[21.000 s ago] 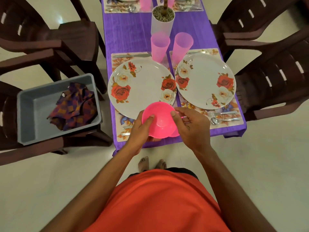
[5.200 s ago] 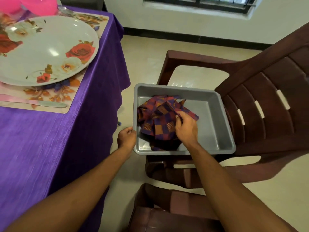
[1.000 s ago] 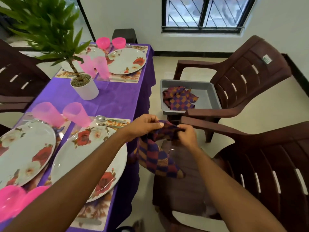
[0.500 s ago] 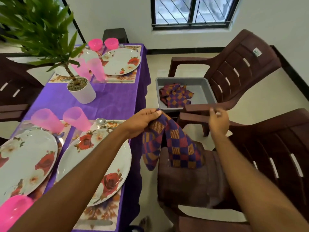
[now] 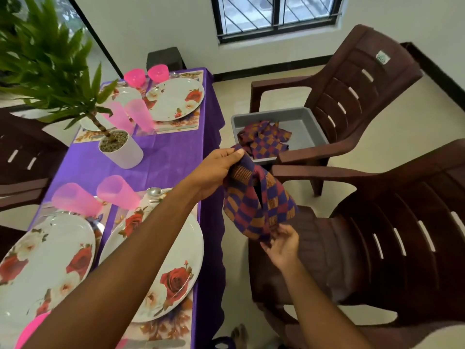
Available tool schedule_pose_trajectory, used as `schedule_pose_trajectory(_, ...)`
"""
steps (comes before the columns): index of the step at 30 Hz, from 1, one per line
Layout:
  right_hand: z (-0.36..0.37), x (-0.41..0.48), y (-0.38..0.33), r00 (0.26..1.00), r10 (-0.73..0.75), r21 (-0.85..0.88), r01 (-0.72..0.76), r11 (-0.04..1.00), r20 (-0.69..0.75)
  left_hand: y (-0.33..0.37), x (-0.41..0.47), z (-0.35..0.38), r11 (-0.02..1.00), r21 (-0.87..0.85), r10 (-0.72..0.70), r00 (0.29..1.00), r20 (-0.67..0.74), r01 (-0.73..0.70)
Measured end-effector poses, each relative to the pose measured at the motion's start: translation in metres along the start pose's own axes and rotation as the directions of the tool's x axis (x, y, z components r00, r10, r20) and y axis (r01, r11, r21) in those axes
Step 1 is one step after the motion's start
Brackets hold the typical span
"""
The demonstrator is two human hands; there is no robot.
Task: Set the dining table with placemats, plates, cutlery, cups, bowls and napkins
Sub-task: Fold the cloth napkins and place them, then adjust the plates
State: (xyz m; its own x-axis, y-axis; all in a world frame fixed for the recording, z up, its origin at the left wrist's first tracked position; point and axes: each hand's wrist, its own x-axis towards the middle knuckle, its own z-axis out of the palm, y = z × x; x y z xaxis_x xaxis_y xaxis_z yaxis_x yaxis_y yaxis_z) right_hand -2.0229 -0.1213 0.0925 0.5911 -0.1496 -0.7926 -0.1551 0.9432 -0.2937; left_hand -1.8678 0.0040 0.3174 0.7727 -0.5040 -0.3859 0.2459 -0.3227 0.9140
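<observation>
My left hand [image 5: 218, 169] grips the top of a checked purple, orange and maroon napkin [image 5: 256, 205] that hangs beside the table's right edge, over a chair seat. My right hand [image 5: 283, 244] is below it, fingers pinching the napkin's lower corner. More checked napkins [image 5: 265, 139] lie in a grey tub [image 5: 305, 122] on the far chair. On the purple tablecloth [image 5: 166, 162] the near floral plates [image 5: 173, 268] sit on placemats with pink cups [image 5: 118, 192] and a spoon [image 5: 154, 192]. A pink bowl [image 5: 30, 331] shows at the bottom left.
A potted plant in a white pot [image 5: 120, 149] stands mid-table. Far place settings have plates [image 5: 176, 98], cups and pink bowls [image 5: 158, 73]. Brown plastic chairs [image 5: 377, 235] stand to the right, close to the table; others are at the left edge.
My right hand dropped from beside the chair arm to the napkin's bottom corner and took hold of it. The napkin now hangs lower from my left hand.
</observation>
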Motion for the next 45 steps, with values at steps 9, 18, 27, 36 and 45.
schedule_pose_trajectory(9, 0.027, 0.004, -0.021, 0.984, -0.173, -0.248, 0.157, 0.956, -0.044, -0.013, 0.004, -0.025, 0.994, -0.110, -0.031, 0.977, -0.213, 0.007)
schedule_pose_trajectory(18, 0.039, -0.010, -0.119, 0.971, -0.233, -0.539, 0.172, 0.825, -0.047, -0.059, -0.004, -0.049, 0.978, -0.177, -0.159, 0.940, -0.302, 0.108)
schedule_pose_trajectory(27, 0.027, -0.036, -0.127, 0.877, -0.450, -0.654, 0.443, 0.614, 0.171, -0.099, -0.007, -0.044, 0.991, -0.117, -0.115, 0.869, -0.481, 0.067)
schedule_pose_trajectory(36, 0.015, -0.061, -0.139, 0.714, -0.621, -0.900, 0.434, 0.029, 0.324, -0.124, -0.021, -0.048, 0.949, 0.313, 0.088, 0.938, -0.336, 0.023)
schedule_pose_trajectory(45, 0.011, -0.100, -0.159, 0.832, -0.473, -0.643, 0.534, 0.549, 0.288, -0.124, -0.030, -0.040, 0.920, 0.379, 0.228, 0.922, -0.311, -0.100)
